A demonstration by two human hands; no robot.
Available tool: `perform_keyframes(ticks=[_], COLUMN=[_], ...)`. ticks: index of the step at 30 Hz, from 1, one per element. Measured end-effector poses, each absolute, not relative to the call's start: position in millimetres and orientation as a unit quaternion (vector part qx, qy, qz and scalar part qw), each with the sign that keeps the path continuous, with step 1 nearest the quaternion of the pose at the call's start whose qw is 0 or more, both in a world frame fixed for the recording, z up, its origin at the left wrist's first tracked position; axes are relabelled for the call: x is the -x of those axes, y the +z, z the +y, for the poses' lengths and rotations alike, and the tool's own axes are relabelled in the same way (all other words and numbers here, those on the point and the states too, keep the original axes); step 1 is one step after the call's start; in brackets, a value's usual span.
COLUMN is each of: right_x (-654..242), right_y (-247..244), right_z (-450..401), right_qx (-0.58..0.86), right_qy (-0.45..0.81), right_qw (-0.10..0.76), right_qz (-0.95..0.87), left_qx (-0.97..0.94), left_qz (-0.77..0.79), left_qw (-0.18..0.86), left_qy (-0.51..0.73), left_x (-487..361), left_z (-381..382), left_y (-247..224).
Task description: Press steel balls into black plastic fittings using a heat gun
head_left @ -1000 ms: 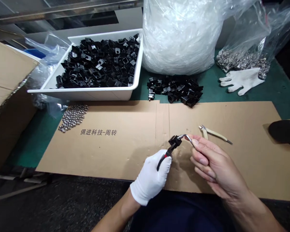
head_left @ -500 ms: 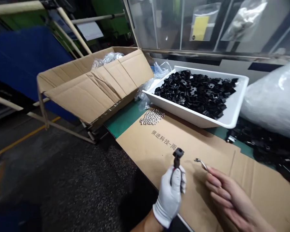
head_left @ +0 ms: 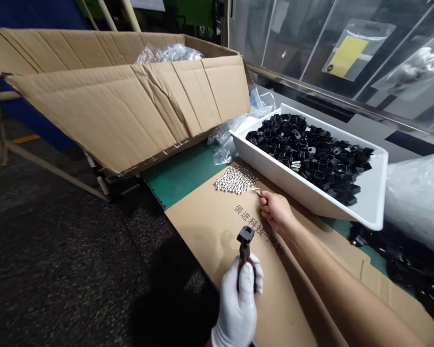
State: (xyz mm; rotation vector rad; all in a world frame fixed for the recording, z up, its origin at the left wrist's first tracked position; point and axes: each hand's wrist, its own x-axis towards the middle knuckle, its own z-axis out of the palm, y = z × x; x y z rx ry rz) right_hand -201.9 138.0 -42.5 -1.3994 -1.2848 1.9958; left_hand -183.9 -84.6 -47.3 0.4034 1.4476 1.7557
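My gloved left hand (head_left: pixel 238 294) is closed around pliers (head_left: pixel 245 262) with dark, red-edged handles. A small black part with a square opening (head_left: pixel 246 234) sits at the jaws, held above the cardboard sheet (head_left: pixel 198 226). Bare and stretched forward, my right hand (head_left: pixel 277 209) pinches a slim metal tool with a bent tip (head_left: pixel 256 190). That tip is at the right edge of a pile of small shiny metal pieces (head_left: pixel 235 179), which look like nuts. Whether the tip holds a piece is too small to tell.
Behind the cardboard, a white tray (head_left: pixel 379 193) holds a heap of black parts (head_left: pixel 311 149). A large open carton (head_left: pixel 130 106) with clear plastic inside stands at left. More black parts (head_left: pixel 412 274) and a white plastic bag (head_left: pixel 419 202) lie at right.
My right hand has reached forward and left with the metal tool, from beside the pliers to the pile. My left hand keeps its hold on the pliers and black part. The view has turned.
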Motion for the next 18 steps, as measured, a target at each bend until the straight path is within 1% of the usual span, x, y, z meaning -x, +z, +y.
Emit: perform_keyframes(ticks=[5, 10, 14, 18], right_x=[209.4, 203.4, 201.9, 202.5], right_y=[-54.5, -51.0, -47.5, -47.2], right_z=[145.2, 145.0, 143.1, 141.8], right_qx=[0.503, 0.444, 0.402, 0.382], right_qy=[0.558, 0.423, 0.361, 0.327], right_qw=[0.225, 0.228, 0.221, 0.216], right_qz=[-0.620, -0.756, -0.812, -0.837], left_qx=[-0.197, -0.213, -0.205, -0.196], left_qz=[0.580, 0.584, 0.586, 0.588], left_qw=[0.394, 0.388, 0.388, 0.388], left_qy=[0.686, 0.681, 0.681, 0.682], left_x=[184.2, 184.9, 183.6, 184.0], left_z=[-87.4, -90.5, -89.9, -87.0], left_y=[-49.8, -49.1, -48.8, -48.8])
